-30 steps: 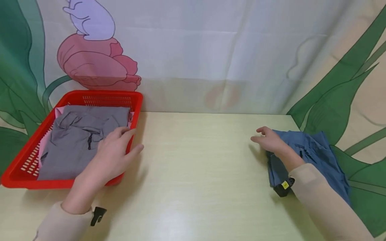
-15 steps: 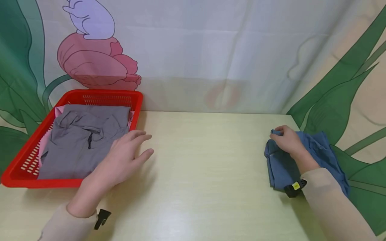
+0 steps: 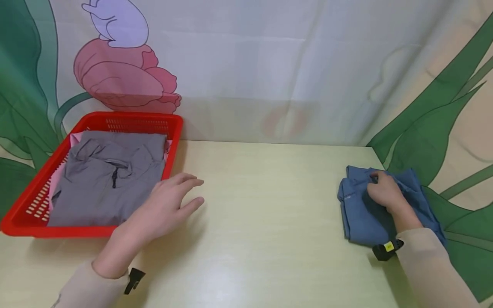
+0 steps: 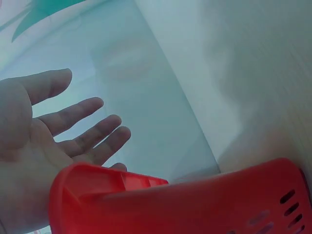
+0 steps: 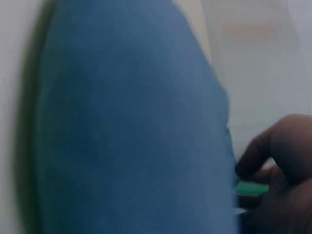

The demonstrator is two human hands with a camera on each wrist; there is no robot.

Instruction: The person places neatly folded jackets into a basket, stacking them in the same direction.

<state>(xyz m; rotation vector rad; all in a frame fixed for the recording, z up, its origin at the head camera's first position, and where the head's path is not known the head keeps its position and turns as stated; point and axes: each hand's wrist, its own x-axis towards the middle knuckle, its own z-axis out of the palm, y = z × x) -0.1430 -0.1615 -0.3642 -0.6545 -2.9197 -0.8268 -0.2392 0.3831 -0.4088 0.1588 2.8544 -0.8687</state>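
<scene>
A folded blue garment (image 3: 358, 218) lies at the right end of the table. My right hand (image 3: 385, 190) is on top of it, thumb and fingers curled together and pinching the cloth near its upper middle. In the right wrist view the blue cloth (image 5: 136, 122) fills much of the picture, with the curled right hand (image 5: 287, 161) at its edge. My left hand (image 3: 165, 205) hovers by the right front corner of a red basket (image 3: 77, 232), fingers spread and holding nothing. Inside the basket, a folded grey zip-neck garment (image 3: 100, 196) lies over something pink (image 3: 57, 179).
The pale tabletop (image 3: 262, 222) stretches between basket and blue garment. A printed curtain (image 3: 246, 77) hangs behind the table, and its green leaf pattern (image 3: 470, 239) continues down the right side, beside the blue garment. The basket's red wall (image 4: 195, 204) stands close to the left wrist.
My right hand moved rightward from the blue garment's left edge onto its middle; that edge now lies flatter and in sight. My left hand drifted slightly right, away from above the grey garment.
</scene>
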